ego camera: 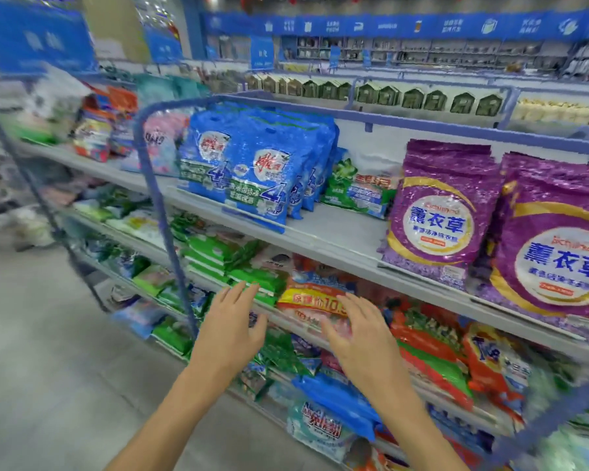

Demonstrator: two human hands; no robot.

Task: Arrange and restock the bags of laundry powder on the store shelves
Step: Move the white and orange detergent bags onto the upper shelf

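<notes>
Grey metal store shelving (334, 237) is stacked with powder bags. The left hand (232, 321) and right hand (357, 331) are held empty, fingers spread. An orange-and-pink plastic bag with a yellow band (312, 297) lies flat on the second tier, just beyond the fingertips, nearer the right.
</notes>
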